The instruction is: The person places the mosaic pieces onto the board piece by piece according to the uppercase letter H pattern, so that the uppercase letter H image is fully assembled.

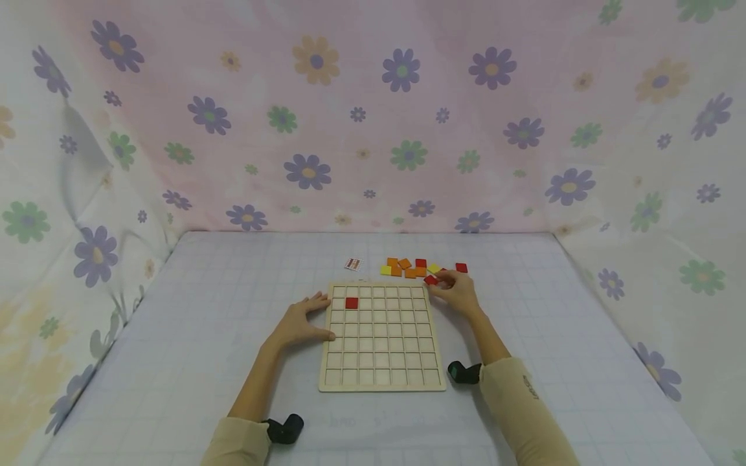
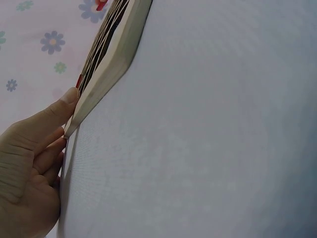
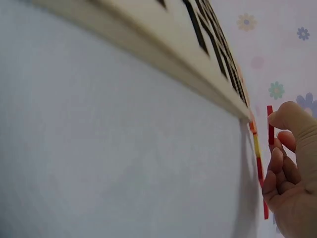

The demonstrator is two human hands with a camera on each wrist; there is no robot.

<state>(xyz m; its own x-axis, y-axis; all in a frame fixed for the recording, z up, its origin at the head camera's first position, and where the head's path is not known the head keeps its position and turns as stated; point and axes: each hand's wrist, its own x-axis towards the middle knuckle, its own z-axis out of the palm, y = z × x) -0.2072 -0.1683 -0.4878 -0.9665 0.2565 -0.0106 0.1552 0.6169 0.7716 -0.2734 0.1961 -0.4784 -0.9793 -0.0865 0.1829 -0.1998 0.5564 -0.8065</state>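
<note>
Right wrist: red tile runs edgewise down frame

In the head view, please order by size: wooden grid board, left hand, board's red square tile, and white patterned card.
Wooden grid board
Left hand
Red square tile and white patterned card: too alike to rank

The pale, faintly gridded table carries a wooden board midway between its side edges; towards the far edge lie a printed card and red, orange and yellow tiles.
</note>
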